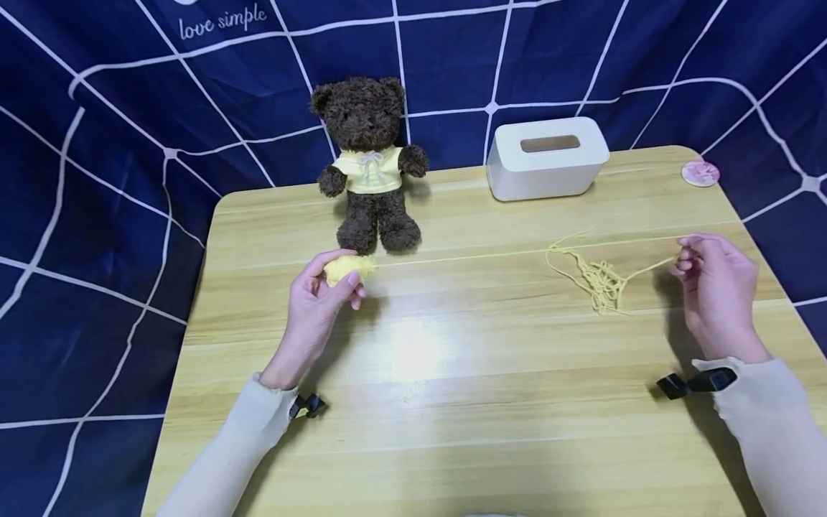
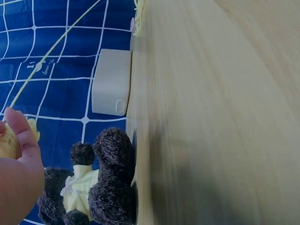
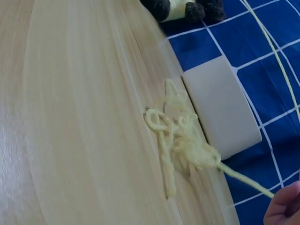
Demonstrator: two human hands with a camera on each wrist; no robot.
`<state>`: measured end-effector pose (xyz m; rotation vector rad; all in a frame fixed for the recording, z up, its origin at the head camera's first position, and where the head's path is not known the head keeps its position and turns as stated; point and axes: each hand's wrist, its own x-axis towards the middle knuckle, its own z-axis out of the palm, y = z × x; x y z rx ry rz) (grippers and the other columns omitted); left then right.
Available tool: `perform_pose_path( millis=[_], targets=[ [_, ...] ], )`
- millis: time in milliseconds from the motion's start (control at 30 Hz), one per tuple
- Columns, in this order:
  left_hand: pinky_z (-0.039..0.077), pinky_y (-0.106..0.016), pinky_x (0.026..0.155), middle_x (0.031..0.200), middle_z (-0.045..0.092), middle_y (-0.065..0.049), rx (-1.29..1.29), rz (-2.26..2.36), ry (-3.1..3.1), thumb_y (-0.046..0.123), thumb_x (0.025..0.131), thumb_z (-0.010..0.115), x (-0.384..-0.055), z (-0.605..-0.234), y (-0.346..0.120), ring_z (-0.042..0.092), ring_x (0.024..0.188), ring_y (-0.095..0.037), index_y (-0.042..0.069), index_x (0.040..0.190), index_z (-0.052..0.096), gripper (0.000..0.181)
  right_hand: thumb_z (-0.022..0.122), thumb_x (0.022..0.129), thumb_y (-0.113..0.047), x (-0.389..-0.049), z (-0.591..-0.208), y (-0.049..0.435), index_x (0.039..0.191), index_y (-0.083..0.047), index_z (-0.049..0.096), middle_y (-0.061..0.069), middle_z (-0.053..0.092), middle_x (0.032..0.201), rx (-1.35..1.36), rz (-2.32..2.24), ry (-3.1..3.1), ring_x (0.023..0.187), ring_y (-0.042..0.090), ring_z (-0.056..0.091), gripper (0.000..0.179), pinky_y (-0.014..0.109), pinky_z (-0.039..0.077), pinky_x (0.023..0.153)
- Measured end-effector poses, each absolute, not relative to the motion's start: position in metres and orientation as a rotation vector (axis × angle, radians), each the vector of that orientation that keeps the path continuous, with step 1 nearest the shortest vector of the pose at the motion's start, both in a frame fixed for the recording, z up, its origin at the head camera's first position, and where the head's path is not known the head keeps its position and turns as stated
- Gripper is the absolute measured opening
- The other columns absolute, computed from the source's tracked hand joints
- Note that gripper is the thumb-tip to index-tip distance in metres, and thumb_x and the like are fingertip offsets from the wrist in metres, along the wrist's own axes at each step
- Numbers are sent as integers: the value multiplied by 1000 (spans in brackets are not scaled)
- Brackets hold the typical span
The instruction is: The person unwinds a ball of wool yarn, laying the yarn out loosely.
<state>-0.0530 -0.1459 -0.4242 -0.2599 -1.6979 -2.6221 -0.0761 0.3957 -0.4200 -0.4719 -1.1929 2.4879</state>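
Observation:
My left hand (image 1: 314, 305) grips a small ball of yellow yarn (image 1: 349, 268) between thumb and fingers, in front of the teddy bear. From it a yarn strand (image 1: 465, 257) runs taut across the table to my right hand (image 1: 718, 291), whose thumb and fingertips pinch it. A loose tangle of yarn (image 1: 604, 283) lies on the table between the hands, nearer the right one, and a second length rises from it to the same fingers. The right wrist view shows this tangle (image 3: 183, 136) in loops on the wood; the left wrist view shows the ball (image 2: 8, 143) partly hidden by the thumb.
A brown teddy bear (image 1: 368, 161) in a yellow shirt stands at the back edge. To its right is a white tissue box (image 1: 545, 158), and a round pink disc (image 1: 701, 173) lies at the back right corner. A blue checked cloth (image 1: 446, 72) hangs behind the table.

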Motion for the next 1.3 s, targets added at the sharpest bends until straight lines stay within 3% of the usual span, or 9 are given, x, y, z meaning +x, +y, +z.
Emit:
perform_pose_path(
  millis=[133, 467, 867, 1300],
  targets=[
    [63, -24, 67, 98, 71, -14, -262, -2626, -1689, -12, 101, 67, -53, -424, -144, 72, 77, -19, -19, 144, 50, 46, 56, 105, 14, -73, -424, 397, 89, 14, 73, 14, 68, 71, -503, 2455, -1269, 55, 17, 60, 23, 23, 54, 45],
    [66, -26, 72, 106, 70, -16, -329, -2662, -1651, -15, 102, 61, -52, -423, -140, 73, 81, -22, -13, 145, 55, 44, 62, 109, 1, -59, -439, 393, 107, -9, 84, -3, 79, 97, -409, 2424, -2076, 75, 7, 68, 24, 16, 59, 62],
    [66, -27, 72, 109, 69, -17, -337, -2671, -1689, -15, 101, 62, -52, -424, -136, 73, 81, -21, -14, 144, 55, 43, 60, 109, 4, -60, -427, 334, 120, 1, 77, 5, 74, 112, -218, 2456, -1967, 83, 10, 67, 20, 16, 60, 72],
    [65, -26, 72, 108, 70, -16, -370, -2680, -1715, -13, 102, 64, -52, -424, -129, 72, 82, -21, -13, 140, 58, 38, 62, 110, -6, -73, -413, 236, 133, 1, 70, 10, 67, 103, -11, 2296, -2423, 84, 17, 64, 26, 25, 63, 77]
  ],
)
